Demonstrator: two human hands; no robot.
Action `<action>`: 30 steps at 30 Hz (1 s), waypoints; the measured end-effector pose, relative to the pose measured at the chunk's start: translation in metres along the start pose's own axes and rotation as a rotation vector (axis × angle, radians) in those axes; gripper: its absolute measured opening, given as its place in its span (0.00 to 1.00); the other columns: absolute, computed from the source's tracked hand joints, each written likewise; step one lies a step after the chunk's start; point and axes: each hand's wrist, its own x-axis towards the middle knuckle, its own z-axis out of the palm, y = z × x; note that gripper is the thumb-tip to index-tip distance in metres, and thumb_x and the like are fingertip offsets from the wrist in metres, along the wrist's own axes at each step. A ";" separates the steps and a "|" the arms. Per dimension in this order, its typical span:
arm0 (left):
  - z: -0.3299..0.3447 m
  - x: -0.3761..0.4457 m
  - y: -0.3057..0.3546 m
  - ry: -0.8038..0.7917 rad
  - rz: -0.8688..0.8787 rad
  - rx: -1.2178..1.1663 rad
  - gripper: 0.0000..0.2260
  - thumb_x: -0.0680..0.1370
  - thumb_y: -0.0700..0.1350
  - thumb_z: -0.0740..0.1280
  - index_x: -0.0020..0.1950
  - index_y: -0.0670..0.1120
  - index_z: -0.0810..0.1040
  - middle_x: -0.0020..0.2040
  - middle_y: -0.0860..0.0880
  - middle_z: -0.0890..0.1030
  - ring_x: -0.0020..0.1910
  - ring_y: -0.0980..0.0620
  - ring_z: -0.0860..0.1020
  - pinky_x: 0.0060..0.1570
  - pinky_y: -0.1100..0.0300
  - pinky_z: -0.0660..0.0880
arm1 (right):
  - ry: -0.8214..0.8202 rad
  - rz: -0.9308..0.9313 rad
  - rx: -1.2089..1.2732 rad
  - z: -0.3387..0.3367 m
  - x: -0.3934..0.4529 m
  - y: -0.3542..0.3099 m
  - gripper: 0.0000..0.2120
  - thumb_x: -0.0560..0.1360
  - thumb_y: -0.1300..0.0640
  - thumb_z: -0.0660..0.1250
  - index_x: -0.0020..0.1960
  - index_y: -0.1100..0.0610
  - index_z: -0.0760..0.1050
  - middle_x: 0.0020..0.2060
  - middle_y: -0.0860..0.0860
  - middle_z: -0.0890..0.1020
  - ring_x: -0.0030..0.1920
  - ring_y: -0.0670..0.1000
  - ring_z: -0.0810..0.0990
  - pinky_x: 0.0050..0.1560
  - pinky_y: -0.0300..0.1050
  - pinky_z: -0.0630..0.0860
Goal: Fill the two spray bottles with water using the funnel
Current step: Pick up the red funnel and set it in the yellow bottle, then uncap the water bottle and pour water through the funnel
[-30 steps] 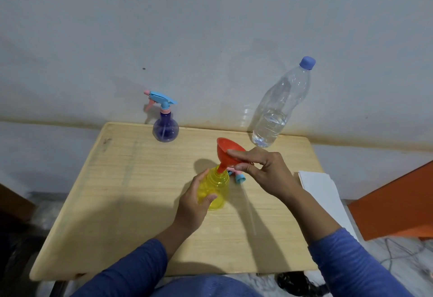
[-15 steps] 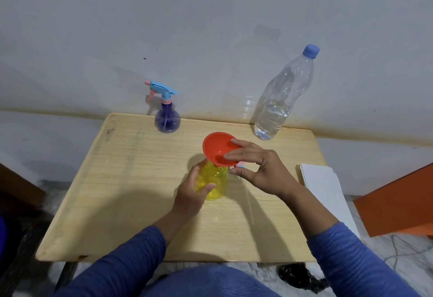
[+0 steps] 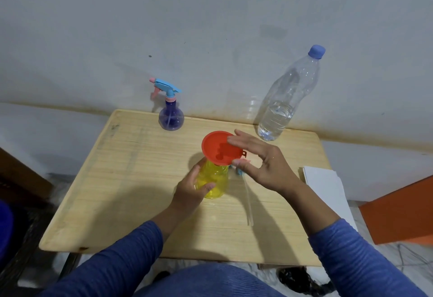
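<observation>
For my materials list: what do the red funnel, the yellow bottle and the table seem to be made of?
Red round funnel: probably opaque matte plastic, uniform colour. Yellow see-through spray bottle: likely glossy translucent plastic; light passes through. Pale wooden table: wood or wood-look laminate, visible grain lines.

No readable text, label or number anywhere, perhaps for the blur.

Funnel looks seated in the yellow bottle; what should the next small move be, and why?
Probably the right hand reaches for the capped clear plastic water bottle: the red plastic funnel sits in the yellow spray bottle, steadied by the left hand.
</observation>
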 end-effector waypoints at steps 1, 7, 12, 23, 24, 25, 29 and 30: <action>-0.002 0.000 0.001 -0.016 0.008 0.027 0.31 0.67 0.55 0.70 0.59 0.80 0.58 0.62 0.68 0.70 0.63 0.61 0.69 0.58 0.66 0.64 | 0.042 0.040 -0.004 -0.002 0.001 -0.002 0.18 0.73 0.54 0.69 0.63 0.55 0.76 0.62 0.48 0.78 0.69 0.43 0.69 0.68 0.33 0.64; -0.032 0.007 0.005 -0.091 0.055 0.177 0.30 0.74 0.56 0.66 0.74 0.55 0.59 0.72 0.57 0.64 0.71 0.58 0.63 0.70 0.54 0.62 | 0.144 0.395 -0.243 -0.018 0.017 0.006 0.16 0.78 0.54 0.63 0.65 0.53 0.74 0.63 0.49 0.77 0.62 0.43 0.74 0.58 0.28 0.65; -0.068 0.041 0.029 -0.093 -0.038 0.562 0.25 0.78 0.49 0.64 0.72 0.46 0.63 0.69 0.46 0.71 0.68 0.48 0.69 0.65 0.56 0.65 | -0.340 0.703 -0.573 -0.030 0.035 0.018 0.23 0.78 0.49 0.63 0.69 0.57 0.68 0.66 0.53 0.74 0.65 0.53 0.72 0.62 0.42 0.67; -0.079 0.138 0.181 -0.134 0.190 1.136 0.22 0.78 0.54 0.62 0.69 0.44 0.68 0.66 0.44 0.73 0.64 0.44 0.71 0.64 0.53 0.68 | -0.342 0.903 -0.917 -0.093 0.074 0.008 0.20 0.74 0.46 0.65 0.59 0.60 0.74 0.56 0.55 0.77 0.49 0.55 0.74 0.50 0.45 0.70; -0.073 0.143 0.198 -0.137 0.228 1.156 0.23 0.78 0.54 0.61 0.69 0.44 0.67 0.66 0.44 0.73 0.64 0.44 0.71 0.64 0.52 0.68 | -0.306 0.911 -0.916 -0.103 0.079 0.003 0.20 0.74 0.46 0.65 0.58 0.60 0.74 0.53 0.55 0.77 0.47 0.55 0.72 0.49 0.45 0.70; -0.066 0.147 0.213 -0.140 0.263 1.175 0.24 0.78 0.55 0.61 0.70 0.44 0.67 0.67 0.44 0.73 0.65 0.44 0.70 0.64 0.52 0.68 | -0.277 0.916 -0.918 -0.113 0.083 -0.001 0.19 0.74 0.47 0.65 0.57 0.60 0.74 0.50 0.54 0.76 0.46 0.54 0.71 0.48 0.45 0.69; -0.024 0.161 0.273 -0.146 0.400 1.186 0.25 0.78 0.55 0.60 0.71 0.43 0.65 0.68 0.44 0.71 0.66 0.44 0.69 0.63 0.53 0.67 | -0.155 0.910 -0.989 -0.161 0.105 -0.015 0.14 0.76 0.48 0.63 0.52 0.58 0.73 0.50 0.54 0.74 0.47 0.55 0.71 0.48 0.46 0.69; -0.013 0.163 0.285 -0.146 0.419 1.165 0.25 0.78 0.55 0.60 0.71 0.43 0.65 0.68 0.44 0.71 0.66 0.44 0.69 0.63 0.54 0.67 | -0.109 0.900 -0.997 -0.172 0.110 -0.014 0.16 0.76 0.48 0.63 0.54 0.60 0.73 0.53 0.55 0.76 0.47 0.55 0.72 0.48 0.46 0.70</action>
